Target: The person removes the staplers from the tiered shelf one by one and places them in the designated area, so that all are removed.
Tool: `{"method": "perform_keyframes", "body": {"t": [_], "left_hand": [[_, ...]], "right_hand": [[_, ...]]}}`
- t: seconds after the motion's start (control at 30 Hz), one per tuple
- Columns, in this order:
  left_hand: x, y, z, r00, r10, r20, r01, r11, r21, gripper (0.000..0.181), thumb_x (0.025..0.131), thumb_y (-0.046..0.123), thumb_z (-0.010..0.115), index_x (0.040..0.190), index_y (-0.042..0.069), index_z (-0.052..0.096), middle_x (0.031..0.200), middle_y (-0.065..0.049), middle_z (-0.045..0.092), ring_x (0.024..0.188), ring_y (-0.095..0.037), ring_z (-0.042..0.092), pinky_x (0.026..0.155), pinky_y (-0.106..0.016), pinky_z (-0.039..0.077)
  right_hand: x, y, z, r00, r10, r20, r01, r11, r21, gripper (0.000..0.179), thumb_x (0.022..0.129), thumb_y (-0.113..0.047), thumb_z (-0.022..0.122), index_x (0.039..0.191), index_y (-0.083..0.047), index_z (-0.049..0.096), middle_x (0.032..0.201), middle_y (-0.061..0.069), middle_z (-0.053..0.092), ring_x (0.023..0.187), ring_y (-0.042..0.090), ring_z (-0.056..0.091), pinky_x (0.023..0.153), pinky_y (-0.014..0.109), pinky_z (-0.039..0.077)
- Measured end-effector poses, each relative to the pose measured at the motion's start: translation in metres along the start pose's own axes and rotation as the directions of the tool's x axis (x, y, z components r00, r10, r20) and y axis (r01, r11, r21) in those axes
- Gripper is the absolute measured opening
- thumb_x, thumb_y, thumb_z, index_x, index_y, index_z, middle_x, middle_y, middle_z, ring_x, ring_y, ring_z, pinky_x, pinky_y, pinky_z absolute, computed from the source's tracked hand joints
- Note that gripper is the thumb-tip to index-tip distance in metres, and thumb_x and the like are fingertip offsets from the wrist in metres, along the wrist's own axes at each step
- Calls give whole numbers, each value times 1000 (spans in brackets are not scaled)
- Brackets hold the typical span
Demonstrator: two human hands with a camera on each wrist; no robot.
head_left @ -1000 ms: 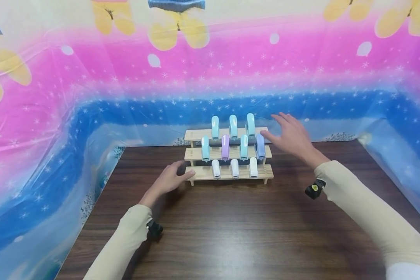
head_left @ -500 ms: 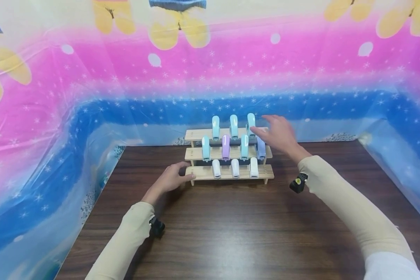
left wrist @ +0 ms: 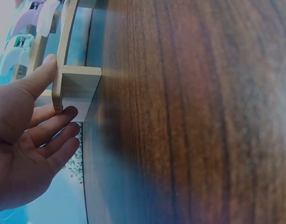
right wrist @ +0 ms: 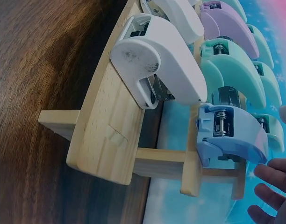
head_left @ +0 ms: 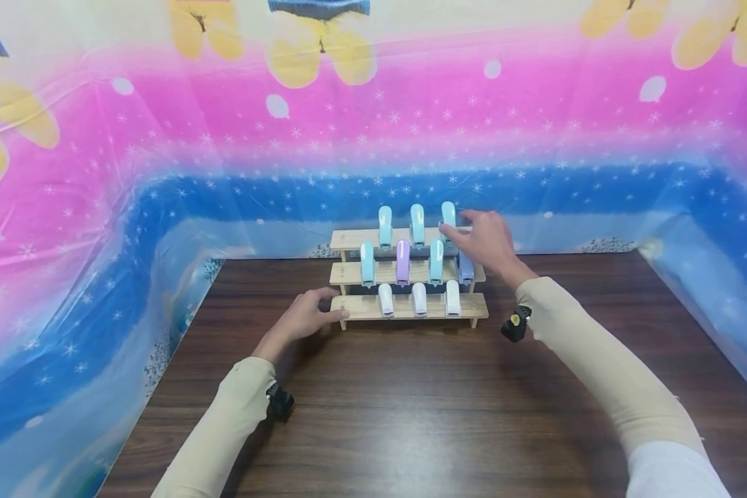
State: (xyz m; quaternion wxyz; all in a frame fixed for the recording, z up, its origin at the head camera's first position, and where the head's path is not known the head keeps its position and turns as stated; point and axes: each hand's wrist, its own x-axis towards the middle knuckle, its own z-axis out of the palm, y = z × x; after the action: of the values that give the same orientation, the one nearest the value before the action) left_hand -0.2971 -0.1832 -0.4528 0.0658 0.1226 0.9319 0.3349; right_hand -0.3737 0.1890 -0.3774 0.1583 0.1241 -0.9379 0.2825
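Note:
Staplers stand in rows on a three-step wooden rack (head_left: 356, 308). My left hand (head_left: 306, 317) grips the left end of its lowest shelf, thumb on top and fingers beneath, as the left wrist view confirms. By the top step is my right hand (head_left: 490, 242), with the thumb beside the rightmost teal stapler (head_left: 448, 211) and the fingers spread apart behind. Below that hand sits a blue stapler (right wrist: 234, 137) on the middle step, partly hidden in the head view. In the right wrist view my fingertips (right wrist: 269, 173) lie near its nose; contact with either stapler cannot be told.
Two more teal staplers (head_left: 385, 227) share the top step. The middle step also bears a purple stapler (head_left: 402, 263) between teal ones. White staplers (head_left: 419, 300) line the lowest step. A patterned cloth (head_left: 255, 200) hangs behind the dark wooden table (head_left: 386, 401).
My right hand has moved left and in toward the rightmost top stapler, its thumb and fingers drawing closer together. The left hand stays at the rack's end; the staplers have not moved.

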Motion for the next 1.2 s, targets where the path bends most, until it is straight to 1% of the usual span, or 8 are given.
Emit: {"method": "perform_keyframes", "body": {"t": [0.03, 0.1, 0.2, 0.37, 0.43, 0.6, 0.7, 1.2], "left_hand": [[0, 0, 0, 1000, 0, 0, 0, 1000, 3, 59, 96, 38, 73, 141, 2, 59, 143, -21, 59, 134, -38, 53, 107, -57, 44], [0, -1, 0, 1000, 0, -1, 0, 1000, 5, 59, 96, 38, 73, 141, 2, 59, 143, -21, 59, 133, -38, 54, 107, -57, 45], [0, -1, -1, 1000, 3, -2, -3, 1000, 8, 59, 96, 38, 73, 140, 2, 59, 142, -21, 59, 132, -38, 55, 106, -57, 45], [2, -1, 0, 1000, 8, -8, -8, 1000, 16, 59, 95, 39, 74, 139, 1, 61, 140, -21, 61, 130, -37, 57, 105, -56, 46], [2, -1, 0, 1000, 8, -9, -8, 1000, 19, 59, 95, 39, 74, 138, 1, 61, 139, -21, 61, 129, -37, 57, 105, -56, 46], [1, 0, -1, 1000, -2, -3, 2, 1000, 19, 60, 95, 39, 75, 139, 2, 61, 141, -20, 60, 131, -37, 56, 106, -55, 46], [1, 0, -1, 1000, -9, 0, 9, 1000, 17, 59, 95, 40, 74, 139, 2, 61, 142, -20, 60, 132, -37, 55, 106, -55, 46], [1, 0, -1, 1000, -11, 9, 11, 1000, 5, 59, 95, 39, 74, 139, 2, 61, 141, -20, 60, 133, -36, 54, 107, -55, 45]], "right_hand": [[1, 1, 1, 1000, 4, 0, -4, 1000, 15, 68, 95, -55, 67, 133, 2, 64, 79, 18, 69, 43, 11, 31, 42, 26, 31], [1, 2, 3, 1000, 15, -2, -15, 999, 48, 66, 95, -53, 68, 131, 1, 66, 95, 19, 75, 43, 11, 37, 43, 26, 35], [1, 2, 4, 1000, 26, 0, -26, 996, 83, 63, 95, -51, 69, 128, 1, 68, 115, 21, 74, 46, 14, 46, 52, 31, 45], [-1, 0, 5, 999, 36, -3, -35, 993, 114, 55, 95, -46, 71, 123, 1, 71, 111, 21, 75, 56, 21, 57, 78, 41, 54], [-1, -2, 5, 999, 42, -4, -42, 991, 128, 52, 95, -44, 72, 120, 1, 72, 111, 20, 75, 62, 23, 61, 81, 43, 55], [0, -3, 6, 997, 73, 8, -74, 988, 137, 46, 95, -43, 71, 116, -1, 74, 109, 17, 75, 85, 27, 68, 82, 45, 54], [1, -3, 7, 996, 91, 14, -93, 985, 149, 46, 96, -42, 70, 116, -1, 74, 109, 17, 74, 92, 29, 68, 82, 45, 53], [3, -5, 5, 989, 145, 24, -146, 966, 214, 48, 96, -41, 71, 120, 0, 70, 113, 16, 72, 98, 30, 67, 83, 44, 55]]}}
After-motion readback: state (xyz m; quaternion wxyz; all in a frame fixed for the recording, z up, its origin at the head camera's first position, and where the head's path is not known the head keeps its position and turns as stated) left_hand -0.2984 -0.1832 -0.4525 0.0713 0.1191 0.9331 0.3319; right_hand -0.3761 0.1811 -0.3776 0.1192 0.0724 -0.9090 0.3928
